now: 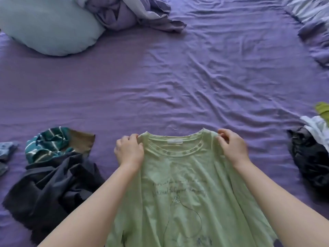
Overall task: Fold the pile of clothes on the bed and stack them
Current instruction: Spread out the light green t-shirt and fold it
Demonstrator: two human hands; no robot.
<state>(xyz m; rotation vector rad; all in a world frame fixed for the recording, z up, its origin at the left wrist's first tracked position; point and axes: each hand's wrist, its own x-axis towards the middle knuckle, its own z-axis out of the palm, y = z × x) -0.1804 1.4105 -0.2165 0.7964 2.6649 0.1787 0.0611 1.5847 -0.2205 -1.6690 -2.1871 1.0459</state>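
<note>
A light green t-shirt (179, 191) with dark handwritten print hangs in front of me, its neckline up and facing me. My left hand (129, 150) grips its left shoulder and my right hand (231, 147) pinches its right shoulder. The shirt's lower part runs out of the frame at the bottom. To my left lies a loose heap of dark clothes (51, 189) with a teal striped garment (48, 143) on top. At the right edge lies another heap: a black garment (309, 157), a white one (316, 127) and a bright green one (323, 109).
A purple wrinkled bed sheet (178, 77) covers the bed. A pale blue pillow (48, 25) lies at the far left beside a bunched purple duvet (128, 13). More bedding (313, 27) is at the far right. A small grey-blue garment (7, 150) is at the left edge.
</note>
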